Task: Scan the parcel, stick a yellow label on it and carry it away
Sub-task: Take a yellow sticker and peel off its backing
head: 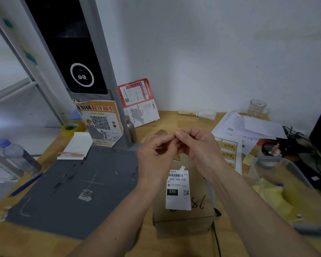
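Parcel point(183, 204) lies below joined hands point(176, 145).

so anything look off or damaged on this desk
The orange QR poster on the scanner stand is torn and curling at its top left corner. Paper scraps litter the grey mat. The parcel looks intact.

The white label point(178, 190) on the box point(183, 216) reads "220-220-C40", "C40" and "220"; handwritten "18" sits beside it on the cardboard.

Plain white wall point(211, 43) at 12–3 o'clock. Wooden desk point(174, 119) w/ grey mat point(72, 191) at 8. Metal shelf frame point(13, 89) at 10. Dim, even light.
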Tool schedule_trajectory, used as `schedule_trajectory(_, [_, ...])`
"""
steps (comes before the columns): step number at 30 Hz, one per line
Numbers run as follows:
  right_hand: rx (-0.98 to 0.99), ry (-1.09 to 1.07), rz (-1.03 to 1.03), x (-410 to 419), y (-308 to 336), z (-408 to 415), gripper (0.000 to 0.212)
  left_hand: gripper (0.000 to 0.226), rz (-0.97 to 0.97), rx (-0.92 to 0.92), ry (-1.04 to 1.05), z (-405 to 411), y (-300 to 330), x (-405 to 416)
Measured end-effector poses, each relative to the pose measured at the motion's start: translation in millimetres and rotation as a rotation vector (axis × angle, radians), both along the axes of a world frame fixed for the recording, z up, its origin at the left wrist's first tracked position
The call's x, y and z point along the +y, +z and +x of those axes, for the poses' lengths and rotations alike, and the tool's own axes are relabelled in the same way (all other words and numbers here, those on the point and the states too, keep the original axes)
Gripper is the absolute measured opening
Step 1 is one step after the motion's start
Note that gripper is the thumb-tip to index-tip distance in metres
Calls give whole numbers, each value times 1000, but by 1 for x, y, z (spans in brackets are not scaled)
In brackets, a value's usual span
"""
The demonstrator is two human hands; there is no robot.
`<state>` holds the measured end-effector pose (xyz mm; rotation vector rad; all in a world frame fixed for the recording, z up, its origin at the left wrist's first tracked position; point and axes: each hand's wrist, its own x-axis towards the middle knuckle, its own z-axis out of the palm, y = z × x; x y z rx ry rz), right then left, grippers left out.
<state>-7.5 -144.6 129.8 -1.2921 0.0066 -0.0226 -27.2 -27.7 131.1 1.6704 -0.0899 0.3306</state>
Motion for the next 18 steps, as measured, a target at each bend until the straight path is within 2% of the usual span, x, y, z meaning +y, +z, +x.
schedule_trajectory(18, [2,1,8,2,-2,1,11,18,4,4,22,-1,1,-1])
